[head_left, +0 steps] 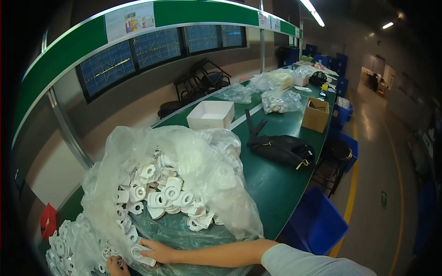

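Note:
My right hand reaches in from the lower right, its fingers closed on a flat white plastic part with a round hole. Close beside it, at the lower edge, my left hand shows only in part. Its fingers are bent together next to a cluster of thin white rings; what lies between them is hidden. Beyond both hands, a large clear plastic bag lies open, with a heap of similar white parts spilling onto its near side. Another bag of white parts sits at the far left.
The green bench runs away to the right. On it are a white box, a black bag, a cardboard box and more plastic bags. A red container stands left; a blue bin is beside the bench.

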Available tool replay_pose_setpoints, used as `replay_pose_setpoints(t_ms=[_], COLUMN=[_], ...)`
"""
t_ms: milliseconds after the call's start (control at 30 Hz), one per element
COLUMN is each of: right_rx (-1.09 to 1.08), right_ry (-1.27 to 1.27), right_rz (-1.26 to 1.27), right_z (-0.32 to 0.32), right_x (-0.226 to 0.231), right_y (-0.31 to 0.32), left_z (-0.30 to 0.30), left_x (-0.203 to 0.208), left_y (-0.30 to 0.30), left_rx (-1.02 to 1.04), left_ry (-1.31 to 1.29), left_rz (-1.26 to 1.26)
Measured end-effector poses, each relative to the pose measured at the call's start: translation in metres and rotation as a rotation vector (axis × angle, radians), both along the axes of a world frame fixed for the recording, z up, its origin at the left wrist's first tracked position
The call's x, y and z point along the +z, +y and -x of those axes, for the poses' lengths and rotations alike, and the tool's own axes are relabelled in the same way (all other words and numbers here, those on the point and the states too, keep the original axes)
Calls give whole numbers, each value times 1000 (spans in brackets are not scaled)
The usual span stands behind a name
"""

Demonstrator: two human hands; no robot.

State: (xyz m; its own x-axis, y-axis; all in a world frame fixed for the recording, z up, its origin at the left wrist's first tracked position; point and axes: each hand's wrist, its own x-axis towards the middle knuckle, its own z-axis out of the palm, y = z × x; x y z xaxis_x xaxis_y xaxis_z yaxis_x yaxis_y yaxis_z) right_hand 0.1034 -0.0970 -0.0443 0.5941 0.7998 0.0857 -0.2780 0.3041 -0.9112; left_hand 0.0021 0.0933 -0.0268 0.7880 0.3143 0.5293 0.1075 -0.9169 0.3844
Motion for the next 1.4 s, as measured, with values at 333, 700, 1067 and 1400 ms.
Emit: replay_pose_setpoints(t_ms=[333, 700, 1067, 1400], right_rx=[-57, 74, 116, 110], right_ry=[-151, -13, -5, 36], right_rz=[116, 64, 101, 80], right_z=[2, -3, -1, -4], right_x=[-10, 8, 16, 17], right_y=[10, -9, -10, -9], left_z=[5, 3, 24, 12], left_x=[3, 15, 26, 26], left_y=[22, 18, 19, -8], left_rx=[117, 233, 275, 12], left_ry=[-223, -227, -257, -468], left_rz=[-242, -126, 404, 1165])
